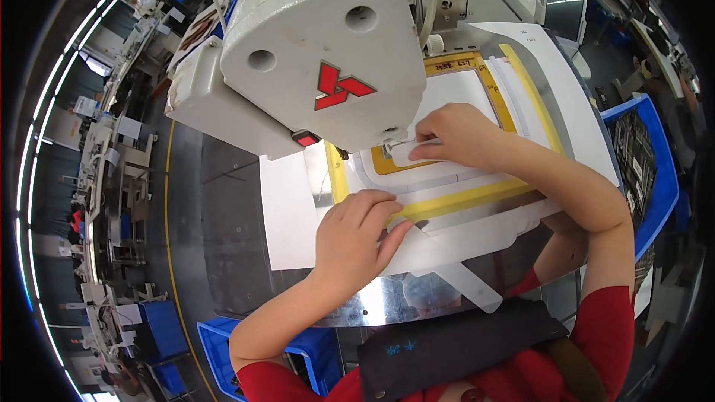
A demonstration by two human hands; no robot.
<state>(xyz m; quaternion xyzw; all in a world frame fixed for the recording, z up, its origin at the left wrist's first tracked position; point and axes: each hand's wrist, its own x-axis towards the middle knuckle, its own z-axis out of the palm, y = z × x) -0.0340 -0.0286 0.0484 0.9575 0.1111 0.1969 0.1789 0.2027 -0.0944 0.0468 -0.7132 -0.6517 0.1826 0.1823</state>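
Observation:
My right hand (458, 138) reaches in beside the presser foot (387, 150) of a white sewing machine (328, 52). Its fingers are closed together next to a small white piece (402, 155); whether they grip it is unclear. Below lies a flat sewing template with yellow tape strips (465, 199) along its edges and an orange-yellow inner frame (503, 108). At the template's near left corner rests my left hand (357, 234), open, thumb apart from the curved fingers. A translucent strip (473, 288) sticks out over the table's near edge.
White sheets (287, 216) lie under the template. Blue crates stand at the right (663, 171) and lower left (216, 342). A screen (564, 6) stands at the back right. The machine head overhangs the work area. Other workstations line the far left.

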